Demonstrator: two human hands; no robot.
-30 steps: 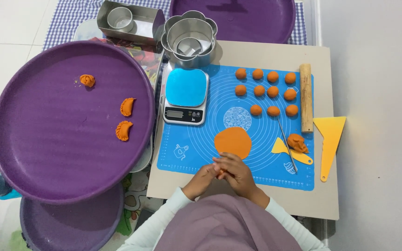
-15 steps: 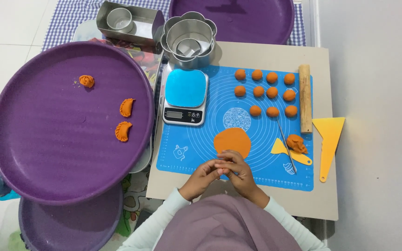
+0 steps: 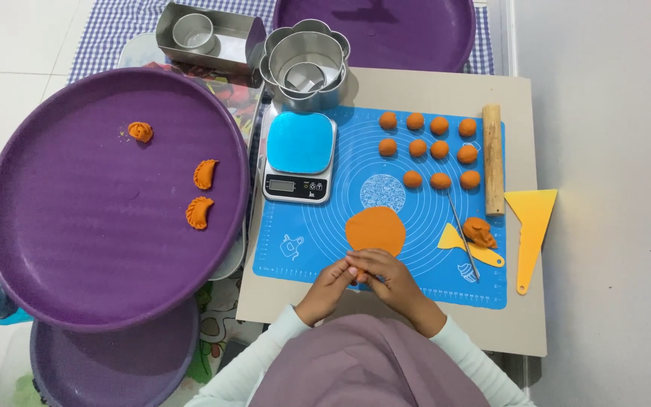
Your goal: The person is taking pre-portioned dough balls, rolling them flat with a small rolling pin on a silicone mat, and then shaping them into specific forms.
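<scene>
- Orange dough piece (image 3: 357, 273) sits pinched between both hands, low on the blue mat (image 3: 295, 249), just short of the flat dough disc (image 3: 375, 230).
- Left hand (image 3: 331, 283) and right hand (image 3: 387, 275) are pressed together around it, fingertips meeting; the piece is almost hidden, so its shape can't be told.
- Compared with a second ago the hands have barely shifted, only closing in tighter; the disc, balls and tools lie as they did, so the shaping looks to be mid-way.
- Right of the grip: a thin metal pick (image 3: 463, 235), yellow scraper (image 3: 470, 246) carrying a lump of filling (image 3: 479, 231), then the big yellow spatula (image 3: 529, 226).
- Beyond the grip: eleven dough balls (image 3: 428, 149), rolling pin (image 3: 493, 158), scale (image 3: 299, 157).
- Left of the grip the mat lies bare up to its edge; past it, the purple tray (image 3: 62, 241) holds three folded pastries (image 3: 200, 212) with plenty of open room.
</scene>
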